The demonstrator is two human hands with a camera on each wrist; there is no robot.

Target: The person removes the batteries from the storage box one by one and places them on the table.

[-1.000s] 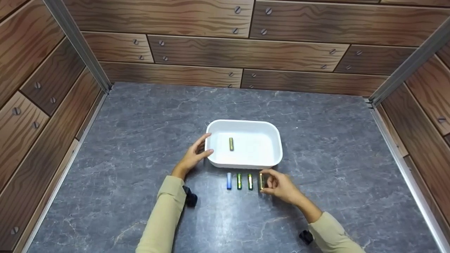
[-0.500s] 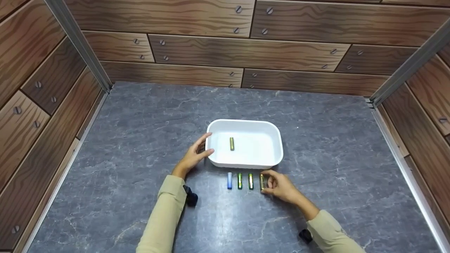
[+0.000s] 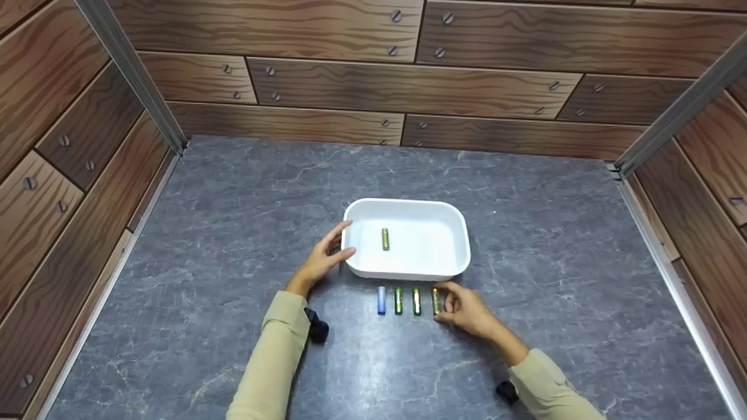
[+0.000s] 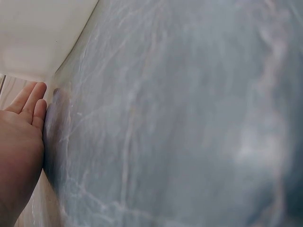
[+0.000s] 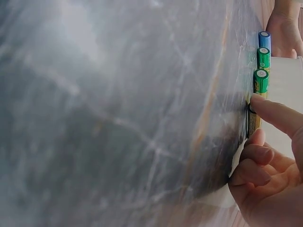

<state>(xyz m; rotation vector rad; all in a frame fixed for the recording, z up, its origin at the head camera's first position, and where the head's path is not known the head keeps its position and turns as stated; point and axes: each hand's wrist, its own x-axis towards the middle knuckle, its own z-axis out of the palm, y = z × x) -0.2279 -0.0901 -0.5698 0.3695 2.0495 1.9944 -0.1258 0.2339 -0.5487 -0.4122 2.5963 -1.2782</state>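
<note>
In the head view a white tray (image 3: 432, 239) stands on the table with one gold battery (image 3: 385, 239) lying inside. My left hand (image 3: 318, 259) holds the tray's left end, thumb and index finger at the rim. Its other fingers lie along the tray's outer wall in the left wrist view. In front of the tray, my right hand (image 3: 467, 309) pinches a gold-and-black battery (image 3: 436, 301) by its two ends, thumb at the near one. That battery lies at the right end of a row with two green batteries (image 3: 416, 301) and a blue battery (image 3: 381, 300).
A grey marbled table (image 3: 257, 210) lies under everything. Wood-patterned panels (image 3: 327, 87) wall it at the back and both sides, with metal posts at the corners. A black device sits at each wrist.
The gold-and-black battery has turned slightly under my right fingers, showing more of its gold side. My left hand and the tray have stayed in place.
</note>
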